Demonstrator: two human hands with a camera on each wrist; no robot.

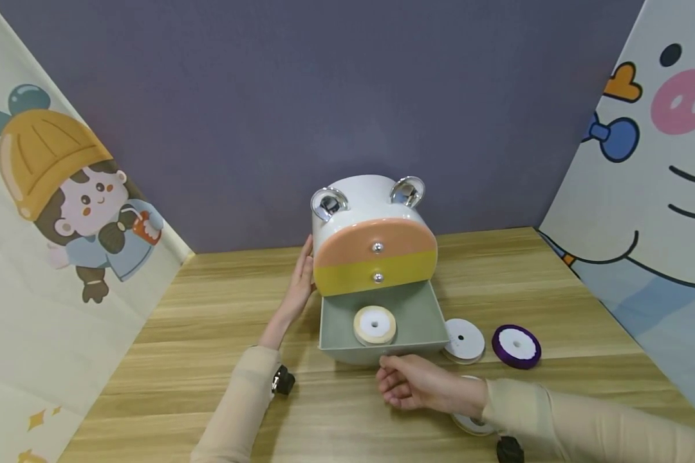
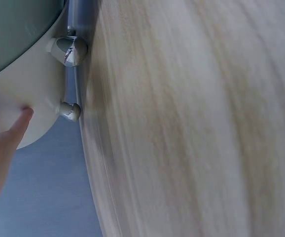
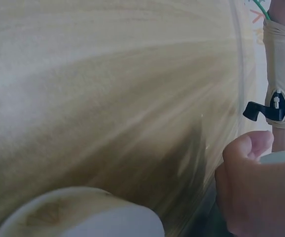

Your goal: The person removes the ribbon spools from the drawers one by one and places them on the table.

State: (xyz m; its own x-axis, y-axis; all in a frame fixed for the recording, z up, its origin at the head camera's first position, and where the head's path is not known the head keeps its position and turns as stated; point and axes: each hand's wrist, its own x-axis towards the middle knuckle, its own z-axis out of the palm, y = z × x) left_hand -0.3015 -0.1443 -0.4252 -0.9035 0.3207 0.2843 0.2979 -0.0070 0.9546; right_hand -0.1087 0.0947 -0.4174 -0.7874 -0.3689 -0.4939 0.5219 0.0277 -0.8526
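Note:
A small rounded drawer cabinet [image 1: 356, 193] with silver ears stands on the table, its grey-green bottom drawer [image 1: 414, 315] pulled out. Inside that drawer lies a spool of cream ribbon [image 1: 374, 325]. My left hand [image 1: 298, 289] rests against the cabinet's left side with extended fingers, a fingertip touching the white shell in the left wrist view. At the middle of the drawer's front edge, my right hand [image 1: 417, 384] pinches the drawer with thumb and curled fingers, which hide the spot they hold. The two upper drawers, orange [image 1: 347, 243] and yellow [image 1: 347, 276], are closed.
Right of the drawer lie a white spool [image 1: 464, 341] and a purple ribbon spool [image 1: 517, 346]. Another spool [image 1: 472, 424] is partly hidden under my right wrist. A dark wall [image 1: 255, 128] rises behind the table, with printed panels on both sides.

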